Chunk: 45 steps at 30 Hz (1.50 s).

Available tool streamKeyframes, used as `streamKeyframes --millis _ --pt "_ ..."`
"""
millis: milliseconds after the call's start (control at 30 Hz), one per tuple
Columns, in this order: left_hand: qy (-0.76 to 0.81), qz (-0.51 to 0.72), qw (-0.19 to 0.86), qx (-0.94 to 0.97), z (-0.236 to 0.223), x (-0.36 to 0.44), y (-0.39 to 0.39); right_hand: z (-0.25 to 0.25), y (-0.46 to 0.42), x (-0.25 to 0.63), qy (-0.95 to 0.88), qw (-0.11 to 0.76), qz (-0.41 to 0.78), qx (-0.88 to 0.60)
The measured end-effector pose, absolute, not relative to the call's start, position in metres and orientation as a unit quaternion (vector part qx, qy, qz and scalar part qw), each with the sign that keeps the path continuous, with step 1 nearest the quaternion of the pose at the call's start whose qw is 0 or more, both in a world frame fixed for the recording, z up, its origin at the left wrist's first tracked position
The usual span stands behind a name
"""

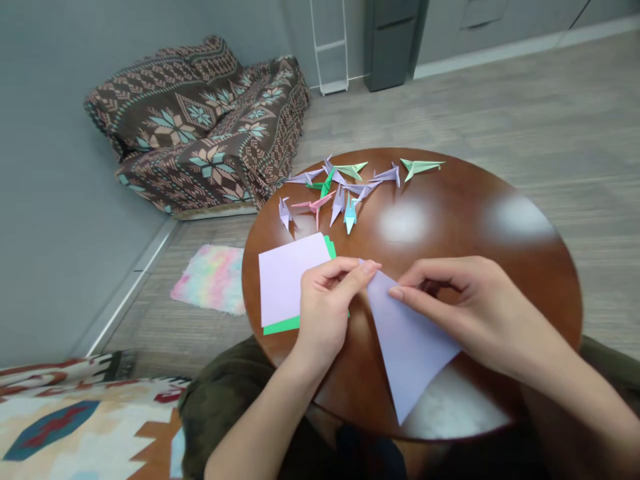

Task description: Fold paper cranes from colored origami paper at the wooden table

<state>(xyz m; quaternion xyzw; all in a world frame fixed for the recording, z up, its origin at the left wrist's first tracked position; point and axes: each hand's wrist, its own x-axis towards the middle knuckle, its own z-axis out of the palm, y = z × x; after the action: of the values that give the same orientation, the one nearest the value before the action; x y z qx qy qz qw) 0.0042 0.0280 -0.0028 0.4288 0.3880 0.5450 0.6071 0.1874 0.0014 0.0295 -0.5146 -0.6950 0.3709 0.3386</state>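
Observation:
A lilac sheet of origami paper [407, 353], folded into a triangle, is held between my two hands above the table. My left hand [327, 303] pinches its upper left corner between thumb and forefinger. Along its upper right edge, my right hand [465, 303] grips the paper with thumb and fingers. Beside my left hand lies a stack of square paper [287, 277], lilac on top with green sheets showing under it. Several folded paper cranes [337, 203] in lilac, green, pink and blue are grouped toward the table's far left side.
The round brown wooden table [525, 280] stands before my knees. Behind it on the left is a sofa [200, 133] under a patterned cover. A pastel fluffy mat [213, 277] lies on the floor, and a patterned cloth [90, 427] is at lower left.

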Motion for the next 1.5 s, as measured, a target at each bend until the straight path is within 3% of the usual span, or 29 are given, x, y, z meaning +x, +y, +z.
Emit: streamKeyframes --millis 233,400,567,733,1033,1500 --pt "0.394 0.623 0.581 0.344 0.002 -0.001 0.040 0.027 0.002 0.188 -0.651 0.321 0.435 -0.532" --pt "0.402 0.461 0.636 0.471 0.000 0.002 0.031 0.028 0.002 0.190 -0.615 0.359 0.440 -0.548" --pt "0.406 0.408 0.640 0.509 0.004 0.003 0.025 0.028 0.003 0.191 -0.614 0.340 0.478 -0.528" --pt "0.403 0.342 0.657 0.538 0.004 0.000 0.025 0.024 0.009 0.190 -0.598 0.381 0.502 -0.495" --pt "0.388 0.381 0.639 0.544 0.005 0.002 0.023 0.022 0.006 0.187 -0.545 0.427 0.516 -0.504" --pt "0.410 0.400 0.605 0.553 0.004 0.003 0.021 0.019 0.008 0.185 -0.507 0.427 0.560 -0.497"
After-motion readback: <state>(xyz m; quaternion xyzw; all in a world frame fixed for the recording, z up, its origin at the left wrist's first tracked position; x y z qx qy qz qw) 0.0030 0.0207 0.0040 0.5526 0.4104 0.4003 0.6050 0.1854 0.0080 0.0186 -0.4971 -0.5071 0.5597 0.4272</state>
